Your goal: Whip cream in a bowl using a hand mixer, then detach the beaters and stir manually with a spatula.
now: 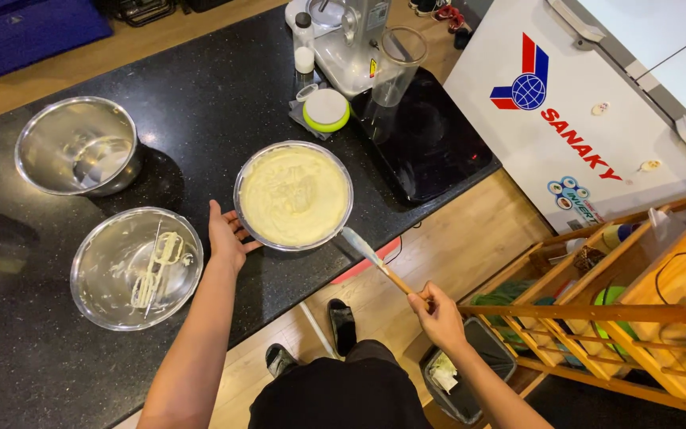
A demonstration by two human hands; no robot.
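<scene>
Now the batter bowl [293, 196] sits mid-desk [200, 103]; the left hand [226, 236], fingers spread, rests against its left rim, while the right hand [438, 311], closed around a spatula [375, 260], holds the blade at its lower-right rim.

Our left hand [226, 236] rests open, fingers spread, beside the batter bowl [293, 195]; our right hand [439, 315], farther off, is fisted.

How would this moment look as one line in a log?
left hand: steadies batter bowl rim | right hand: holds spatula, blade at bowl edge | nearby: bowl with beaters, empty bowl
</scene>
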